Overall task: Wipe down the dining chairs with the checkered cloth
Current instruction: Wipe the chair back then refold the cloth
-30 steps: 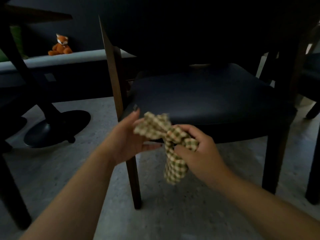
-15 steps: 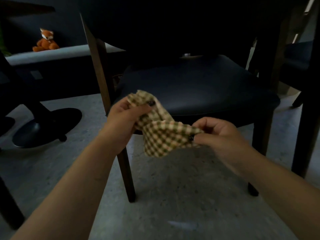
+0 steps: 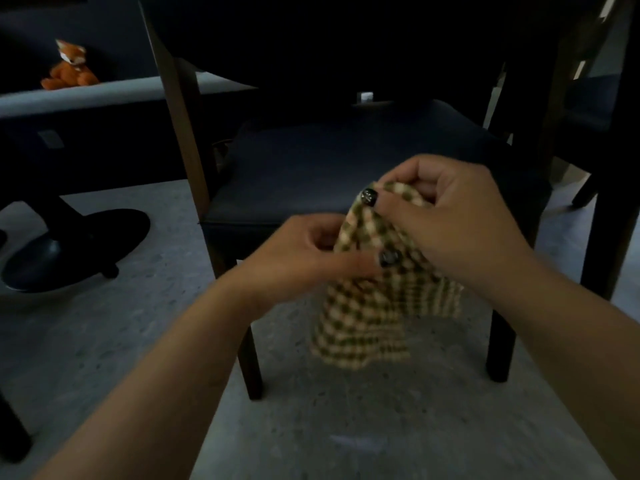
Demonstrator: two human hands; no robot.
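1. A toy fox (image 3: 71, 65) sits on a grey ledge (image 3: 104, 95) at far left, well apart from the work.
2. The left hand (image 3: 298, 258) pinches the checkered cloth (image 3: 367, 306) between thumb and curled fingers, at the cloth's left side.
3. The cloth hangs in the air before the front edge of the dining chair (image 3: 346, 168) seat, not touching it.
4. The right hand (image 3: 453, 216) grips the cloth's upper fold, fingers curled round it.
5. Judgement: the cloth is being gathered or folded for wiping; no wiping is under way. Next it must be bunched in one hand and pressed flat onto the seat.
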